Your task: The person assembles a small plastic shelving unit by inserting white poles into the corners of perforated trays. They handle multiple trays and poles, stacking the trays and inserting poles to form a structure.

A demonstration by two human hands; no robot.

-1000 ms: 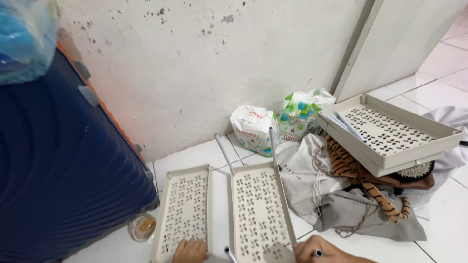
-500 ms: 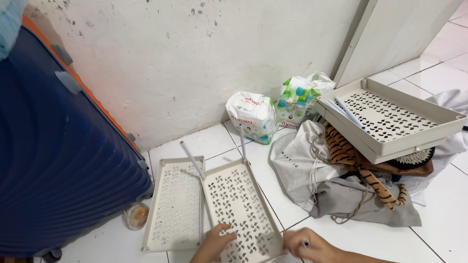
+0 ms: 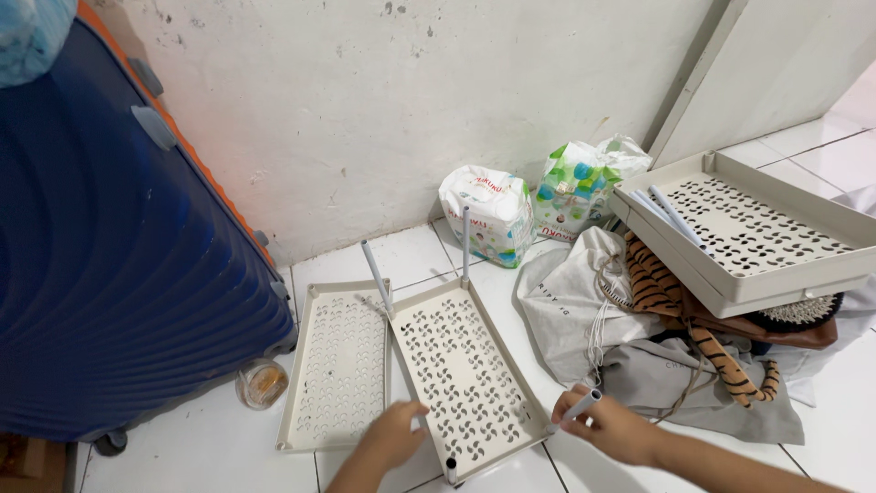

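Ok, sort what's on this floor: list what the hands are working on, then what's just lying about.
In hand:
- left hand on the perforated tray with poles
- right hand gripping a grey pole
- second tray alongside
- stacked trays holding more poles

Lying about:
- blue suitcase
- two plastic packs
- pile of clothes and bags
- small jar

Beside your left hand (image 3: 394, 436), a cream plastic shelf tray (image 3: 461, 374) pierced with pinwheel cut-outs; your right hand (image 3: 610, 426) holds a pale grey tube (image 3: 581, 405). Left of it, a second cream perforated tray (image 3: 339, 365). At frame left, a ribbed navy-blue suitcase with orange trim (image 3: 109, 265). At right, a tiger-striped orange-and-black cloth (image 3: 680, 319) on a light grey fabric bag (image 3: 570, 310). At the wall, a white packet with green and blue dots (image 3: 575, 187).
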